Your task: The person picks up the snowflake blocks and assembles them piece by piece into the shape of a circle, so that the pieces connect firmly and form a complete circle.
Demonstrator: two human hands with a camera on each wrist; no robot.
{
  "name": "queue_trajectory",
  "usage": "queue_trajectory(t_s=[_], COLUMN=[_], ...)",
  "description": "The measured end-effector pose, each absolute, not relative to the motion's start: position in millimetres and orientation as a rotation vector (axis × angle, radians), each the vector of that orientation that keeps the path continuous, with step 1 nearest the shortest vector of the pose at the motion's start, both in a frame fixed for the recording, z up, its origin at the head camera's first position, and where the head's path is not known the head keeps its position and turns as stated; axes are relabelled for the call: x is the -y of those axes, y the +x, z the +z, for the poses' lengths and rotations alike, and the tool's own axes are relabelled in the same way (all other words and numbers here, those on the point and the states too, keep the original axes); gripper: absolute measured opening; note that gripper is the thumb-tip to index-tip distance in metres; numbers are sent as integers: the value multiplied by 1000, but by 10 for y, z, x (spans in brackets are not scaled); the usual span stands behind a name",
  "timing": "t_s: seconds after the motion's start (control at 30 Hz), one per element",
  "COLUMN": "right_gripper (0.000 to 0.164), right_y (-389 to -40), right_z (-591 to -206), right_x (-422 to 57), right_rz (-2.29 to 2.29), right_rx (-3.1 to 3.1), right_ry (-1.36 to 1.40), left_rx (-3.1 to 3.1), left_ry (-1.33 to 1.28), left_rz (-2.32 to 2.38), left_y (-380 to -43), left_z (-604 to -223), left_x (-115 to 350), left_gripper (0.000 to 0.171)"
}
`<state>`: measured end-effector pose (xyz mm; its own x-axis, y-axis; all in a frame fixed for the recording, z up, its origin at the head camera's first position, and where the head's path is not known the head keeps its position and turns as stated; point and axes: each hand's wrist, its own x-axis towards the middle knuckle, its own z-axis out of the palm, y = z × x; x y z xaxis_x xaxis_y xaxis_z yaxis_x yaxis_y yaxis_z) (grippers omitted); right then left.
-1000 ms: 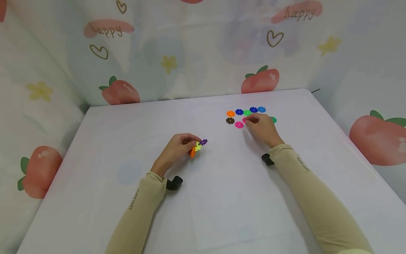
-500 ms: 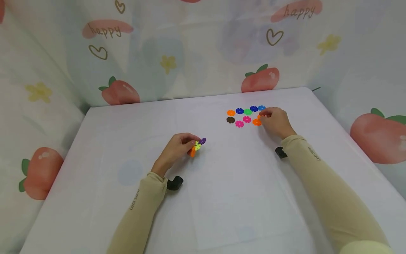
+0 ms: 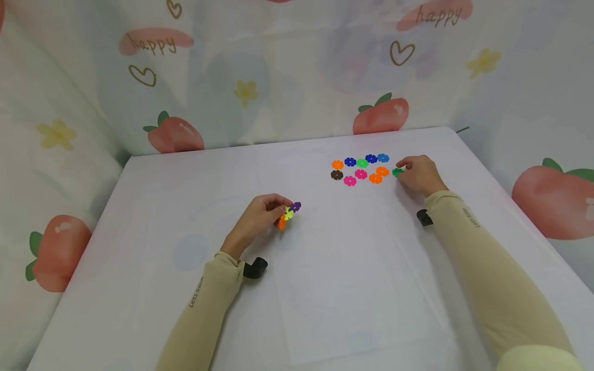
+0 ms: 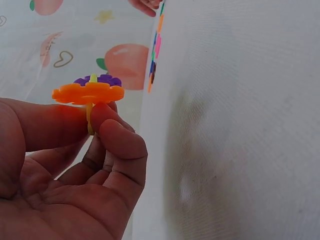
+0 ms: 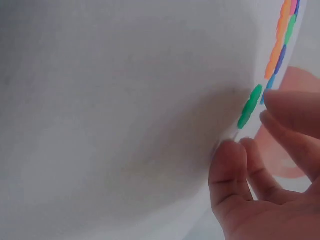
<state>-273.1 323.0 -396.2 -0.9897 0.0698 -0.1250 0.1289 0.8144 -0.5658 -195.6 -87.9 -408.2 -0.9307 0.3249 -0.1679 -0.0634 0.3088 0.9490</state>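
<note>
My left hand point(image 3: 257, 219) pinches a small joined piece of plastic snowflake discs between thumb and fingers, above the table. It is made of a yellow disc point(image 3: 289, 213), an orange disc point(image 4: 89, 93) and a purple disc point(image 4: 111, 80). In the left wrist view the thumb and fingers grip the yellow one, just below the orange. At the right end of the loose discs, my right hand point(image 3: 421, 174) hovers at a green snowflake disc point(image 5: 250, 106) lying on the table. Its thumb and fingers stand apart around that disc, not closed on it.
Several loose snowflake discs lie flat in two rough rows at the back right, among them a brown disc point(image 3: 336, 175), a pink disc point(image 3: 350, 181) and a light blue disc point(image 3: 382, 157). The white table point(image 3: 315, 299) meets a printed cloth backdrop point(image 3: 297, 77).
My right hand has moved right along the loose discs, from the pink ones past the orange ones to the green one. My left hand keeps its hold on the joined discs, nearly still.
</note>
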Motion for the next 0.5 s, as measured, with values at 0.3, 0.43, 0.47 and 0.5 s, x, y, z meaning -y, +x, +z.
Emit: queue_trajectory(t_s=[0.3, 0.43, 0.47, 0.5], right_gripper=[35, 36, 36, 36], right_y=[-2734, -2721, -2712, -2702], right_z=[-4018, -4026, -4025, -4025], right_x=[-3257, -3258, -3264, -3269], right_rz=[-907, -953, -961, -970], right_rx=[-2903, -2900, -2902, -2903], right_ry=[212, 227, 228, 230], left_rx=[-2254, -2264, -2264, -2262], left_ry=[232, 232, 238, 244], left_rz=[1660, 1649, 1648, 1650], left_y=[-1930, -1931, -1932, -1932], left_z=[-4079, -4080, -4083, -4087], left_x=[868, 850, 837, 826], left_gripper=[22, 20, 20, 19])
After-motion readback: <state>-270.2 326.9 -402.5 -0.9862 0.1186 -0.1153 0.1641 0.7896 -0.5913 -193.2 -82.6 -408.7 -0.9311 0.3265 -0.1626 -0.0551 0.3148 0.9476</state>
